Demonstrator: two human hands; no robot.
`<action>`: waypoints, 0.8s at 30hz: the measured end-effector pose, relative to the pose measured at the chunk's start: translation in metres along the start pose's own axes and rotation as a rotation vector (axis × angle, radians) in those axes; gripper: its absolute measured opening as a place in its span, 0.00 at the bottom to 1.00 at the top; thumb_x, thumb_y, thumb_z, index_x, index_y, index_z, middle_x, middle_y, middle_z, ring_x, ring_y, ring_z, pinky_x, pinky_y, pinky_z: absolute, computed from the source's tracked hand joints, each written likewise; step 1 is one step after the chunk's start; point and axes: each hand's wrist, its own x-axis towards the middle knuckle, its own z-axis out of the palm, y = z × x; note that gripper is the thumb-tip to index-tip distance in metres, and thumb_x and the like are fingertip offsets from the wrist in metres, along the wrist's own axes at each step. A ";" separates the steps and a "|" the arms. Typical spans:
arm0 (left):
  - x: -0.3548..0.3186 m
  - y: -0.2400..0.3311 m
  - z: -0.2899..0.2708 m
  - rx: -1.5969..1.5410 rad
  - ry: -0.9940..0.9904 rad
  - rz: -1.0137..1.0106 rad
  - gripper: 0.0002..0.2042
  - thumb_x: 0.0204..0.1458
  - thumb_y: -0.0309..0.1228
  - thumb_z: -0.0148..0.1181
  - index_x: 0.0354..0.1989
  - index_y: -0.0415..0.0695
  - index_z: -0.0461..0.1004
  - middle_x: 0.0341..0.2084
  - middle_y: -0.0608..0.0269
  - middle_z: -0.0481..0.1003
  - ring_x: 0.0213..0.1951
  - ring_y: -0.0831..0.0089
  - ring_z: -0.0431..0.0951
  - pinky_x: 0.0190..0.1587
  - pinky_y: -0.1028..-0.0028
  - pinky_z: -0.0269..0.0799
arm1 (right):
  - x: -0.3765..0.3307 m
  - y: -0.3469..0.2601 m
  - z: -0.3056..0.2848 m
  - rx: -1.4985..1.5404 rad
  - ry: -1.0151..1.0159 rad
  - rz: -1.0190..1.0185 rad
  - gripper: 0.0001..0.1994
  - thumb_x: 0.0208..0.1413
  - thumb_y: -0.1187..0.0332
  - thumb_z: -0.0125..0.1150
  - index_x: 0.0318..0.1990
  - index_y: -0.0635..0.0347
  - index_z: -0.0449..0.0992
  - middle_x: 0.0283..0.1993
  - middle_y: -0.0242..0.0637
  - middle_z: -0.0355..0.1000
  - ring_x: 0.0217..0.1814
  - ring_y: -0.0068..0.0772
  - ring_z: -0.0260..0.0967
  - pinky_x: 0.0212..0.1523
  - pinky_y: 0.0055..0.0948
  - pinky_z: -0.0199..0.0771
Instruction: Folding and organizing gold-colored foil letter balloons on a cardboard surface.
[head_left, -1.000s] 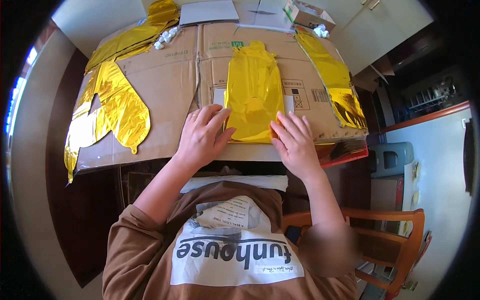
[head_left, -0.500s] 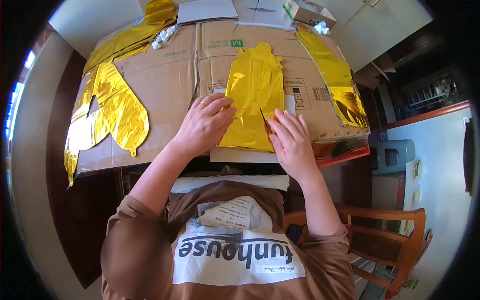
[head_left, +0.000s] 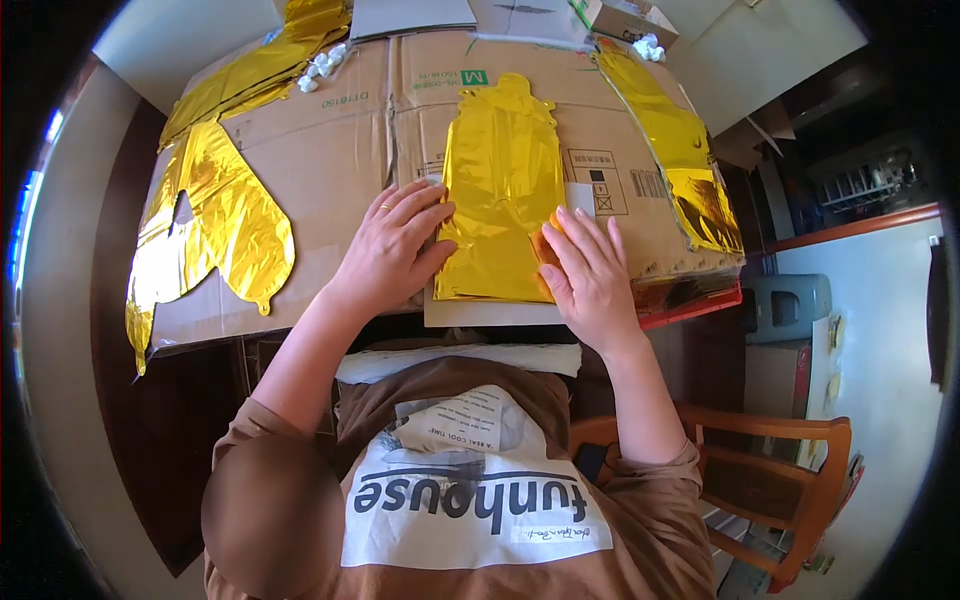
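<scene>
A flat, folded gold foil balloon [head_left: 500, 180] lies in front of me, with a rounded tab at its far end. Part of a white sheet [head_left: 480, 315] shows from under its near edge. My left hand [head_left: 392, 245] rests along the balloon's left edge, fingers stretched out and fingertips at the foil. On the right side, my right hand [head_left: 592, 268] lies with its fingers extended over the lower right edge, where a bit of foil curls up beside the fingers. Neither hand grips anything that I can see.
Cardboard [head_left: 330, 220] covers the table. Another gold balloon [head_left: 255, 215] hangs partly over the left edge; more gold foil lies at the far left [head_left: 225, 105] and right [head_left: 660, 125]. White crumpled bits [head_left: 322, 68] and an open box [head_left: 628, 22] sit farther back. A wooden chair [head_left: 825, 480] stands lower right.
The balloon's surface is smoother, and the dark gap in its lower part no longer shows. My left hand has slid outward to the left edge, its fingers straighter; my right hand has shifted slightly right.
</scene>
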 end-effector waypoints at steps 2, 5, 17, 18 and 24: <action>0.000 0.000 0.000 0.017 -0.004 0.000 0.21 0.56 0.34 0.65 0.56 0.39 0.74 0.60 0.50 0.72 0.65 0.50 0.68 0.69 0.52 0.59 | -0.004 -0.002 -0.010 0.035 0.062 0.014 0.16 0.61 0.63 0.63 0.54 0.59 0.77 0.60 0.44 0.72 0.62 0.51 0.68 0.66 0.53 0.61; -0.003 0.003 0.002 0.078 0.020 -0.004 0.20 0.54 0.36 0.66 0.54 0.40 0.75 0.58 0.54 0.73 0.65 0.53 0.68 0.69 0.51 0.59 | -0.023 -0.008 -0.024 0.167 0.112 0.228 0.11 0.57 0.67 0.67 0.44 0.60 0.78 0.48 0.41 0.76 0.49 0.47 0.73 0.54 0.46 0.70; -0.001 0.005 -0.004 -0.068 -0.006 -0.109 0.35 0.55 0.35 0.67 0.70 0.41 0.61 0.61 0.48 0.72 0.66 0.51 0.68 0.71 0.50 0.57 | -0.002 -0.063 -0.004 0.050 0.013 0.095 0.29 0.58 0.57 0.67 0.66 0.52 0.69 0.72 0.53 0.56 0.72 0.61 0.56 0.68 0.61 0.57; -0.001 0.004 -0.003 -0.089 -0.002 -0.118 0.35 0.54 0.35 0.67 0.70 0.41 0.60 0.61 0.48 0.72 0.65 0.51 0.68 0.70 0.50 0.57 | 0.001 -0.069 0.001 0.034 -0.055 0.056 0.32 0.58 0.54 0.66 0.69 0.49 0.66 0.76 0.54 0.51 0.75 0.65 0.51 0.70 0.65 0.54; -0.003 -0.003 0.000 -0.051 0.018 -0.072 0.36 0.53 0.38 0.67 0.71 0.43 0.60 0.59 0.50 0.73 0.64 0.53 0.69 0.70 0.50 0.58 | -0.011 -0.095 0.023 0.031 -0.287 0.031 0.37 0.57 0.50 0.66 0.74 0.38 0.59 0.79 0.52 0.43 0.79 0.69 0.39 0.71 0.76 0.41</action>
